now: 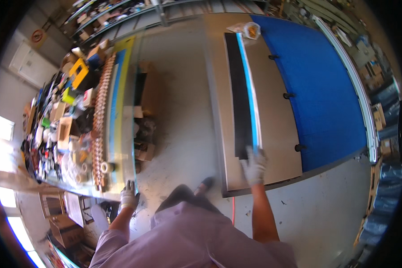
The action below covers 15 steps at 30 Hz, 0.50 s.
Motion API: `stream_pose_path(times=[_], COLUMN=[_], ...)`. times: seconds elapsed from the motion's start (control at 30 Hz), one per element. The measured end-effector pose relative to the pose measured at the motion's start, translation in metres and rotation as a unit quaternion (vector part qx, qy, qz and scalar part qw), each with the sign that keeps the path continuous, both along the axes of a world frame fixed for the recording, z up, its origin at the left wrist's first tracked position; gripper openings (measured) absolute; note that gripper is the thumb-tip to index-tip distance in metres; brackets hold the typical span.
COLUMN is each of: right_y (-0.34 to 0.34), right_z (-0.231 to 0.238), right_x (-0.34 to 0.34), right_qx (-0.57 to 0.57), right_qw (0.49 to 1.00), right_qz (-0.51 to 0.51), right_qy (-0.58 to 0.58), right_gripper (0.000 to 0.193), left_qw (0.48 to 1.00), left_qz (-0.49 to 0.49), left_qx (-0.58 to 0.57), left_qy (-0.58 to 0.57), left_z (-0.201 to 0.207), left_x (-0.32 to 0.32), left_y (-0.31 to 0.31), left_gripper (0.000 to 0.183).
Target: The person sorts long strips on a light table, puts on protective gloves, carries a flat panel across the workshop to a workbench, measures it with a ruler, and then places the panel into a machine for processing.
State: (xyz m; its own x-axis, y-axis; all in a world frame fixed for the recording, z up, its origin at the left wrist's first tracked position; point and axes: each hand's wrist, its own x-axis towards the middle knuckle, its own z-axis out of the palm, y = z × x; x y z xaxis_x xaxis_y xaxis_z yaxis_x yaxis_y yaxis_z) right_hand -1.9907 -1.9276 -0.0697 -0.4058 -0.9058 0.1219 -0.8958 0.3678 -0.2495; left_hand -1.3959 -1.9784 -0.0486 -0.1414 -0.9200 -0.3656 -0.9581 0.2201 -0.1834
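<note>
While the person stands between two work surfaces, the gloved right hand [254, 164] reaches forward onto the near end of a long, thin strip [251, 91] with a bright blue face, which lies lengthwise on a grey metal surface [279, 129] alongside a long black panel [240, 96]. The fingers [251, 154] of that hand appear curled down over the strip's near end, though the fisheye view is too small to tell whether they pinch it or merely press on it. The strip runs away from the person toward a clear plastic bag [249, 30] at the far end, and a blue mat [326, 89] covers the surface beyond it to the right.

The gloved left hand [129, 195] rests on the near edge of the cluttered surface [125, 111] to the left, fingers closed over the rim; it seems to steady the body more than to hold anything. A row of copper-coloured fittings [102, 120], a roll of tape [105, 167] and cardboard boxes [63, 127] crowd that side.

By my judgement, the step in hand is taking hold of the strip's near end. Lifting it would call for a firm grip and an even, level pull, since something so long and thin is likely to sag or scrape across the black panel.
</note>
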Motion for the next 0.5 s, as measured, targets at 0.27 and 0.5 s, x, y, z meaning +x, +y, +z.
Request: stream_pose_path(times=[0.27, 0.5], right_y=[-0.041, -0.127], right_z=[-0.004, 0.016], right_x=[-0.02, -0.044], right_qx=[0.099, 0.257], right_qw=[0.978, 0.919], right_qz=[-0.176, -0.297], right_qy=[-0.051, -0.011], right_gripper=[0.044, 0.039], left_qw=[0.903, 0.933], left_qz=[-0.183, -0.163], left_qx=[0.37, 0.301], left_qy=[-0.116, -0.114], left_z=[0.047, 0.013], left_x=[0.016, -0.106], left_y=[-0.122, -0.398], left_gripper=[0.054, 0.036])
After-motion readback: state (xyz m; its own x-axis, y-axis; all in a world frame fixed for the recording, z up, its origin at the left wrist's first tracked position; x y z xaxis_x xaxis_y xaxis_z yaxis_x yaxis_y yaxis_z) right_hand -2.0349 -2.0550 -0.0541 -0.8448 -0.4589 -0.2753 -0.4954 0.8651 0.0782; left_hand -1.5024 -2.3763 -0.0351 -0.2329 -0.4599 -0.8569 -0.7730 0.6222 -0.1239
